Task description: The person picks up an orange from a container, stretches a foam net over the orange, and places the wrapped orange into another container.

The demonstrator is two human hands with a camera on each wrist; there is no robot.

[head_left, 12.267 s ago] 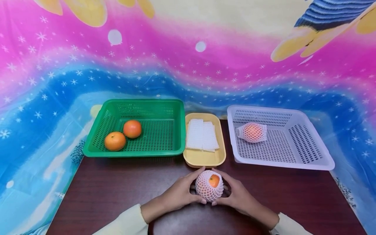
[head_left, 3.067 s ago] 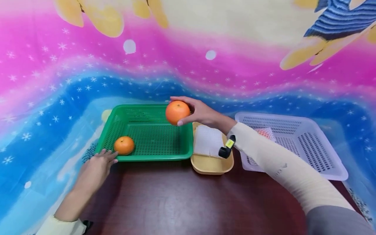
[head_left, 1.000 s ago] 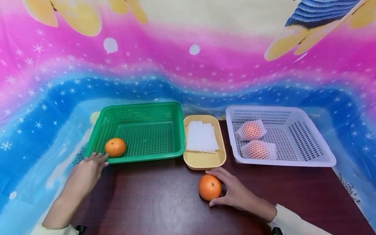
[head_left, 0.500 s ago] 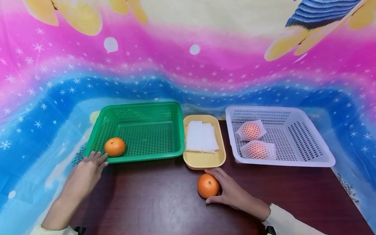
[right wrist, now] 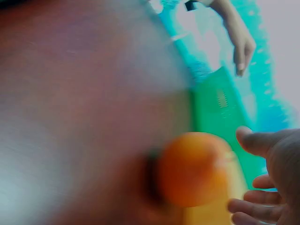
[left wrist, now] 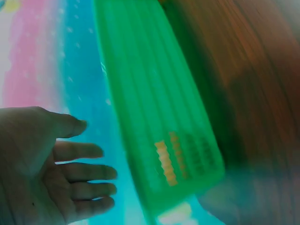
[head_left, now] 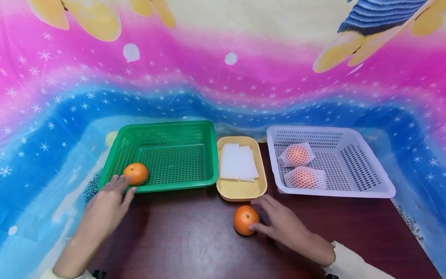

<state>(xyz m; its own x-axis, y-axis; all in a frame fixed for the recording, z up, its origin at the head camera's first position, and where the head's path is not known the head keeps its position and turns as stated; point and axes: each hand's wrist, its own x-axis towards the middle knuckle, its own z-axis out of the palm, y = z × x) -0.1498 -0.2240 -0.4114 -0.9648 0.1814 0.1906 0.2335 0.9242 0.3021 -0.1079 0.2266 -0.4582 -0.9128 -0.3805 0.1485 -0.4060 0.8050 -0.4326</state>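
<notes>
A bare orange (head_left: pixel 246 220) sits on the dark table in front of the yellow tray. Just right of it is my right hand (head_left: pixel 283 224), fingers apart and relaxed; its thumb tip overlaps the fruit in the head view, while the right wrist view has a gap between palm and orange (right wrist: pixel 194 168). My left hand (head_left: pixel 104 205), holding nothing, hovers at the front left corner of the green basket (head_left: pixel 188 184), fingers extended. Inside that basket lies another orange (head_left: pixel 136 173), partly behind the left fingertips. The left wrist view shows the left hand (left wrist: pixel 61 173) beside the basket wall.
White foam net sleeves (head_left: pixel 230 162) lie in the yellow tray (head_left: pixel 241 190), between the two baskets. At the right, a pale lilac basket (head_left: pixel 359 193) holds two net-wrapped oranges (head_left: pixel 299 155). A printed cloth (head_left: pixel 195 69) hangs behind everything.
A second netted orange now lies in the lilac basket. The right hand brought a bare orange from the green basket and has just released it. The left hand has lifted off the basket rim.
</notes>
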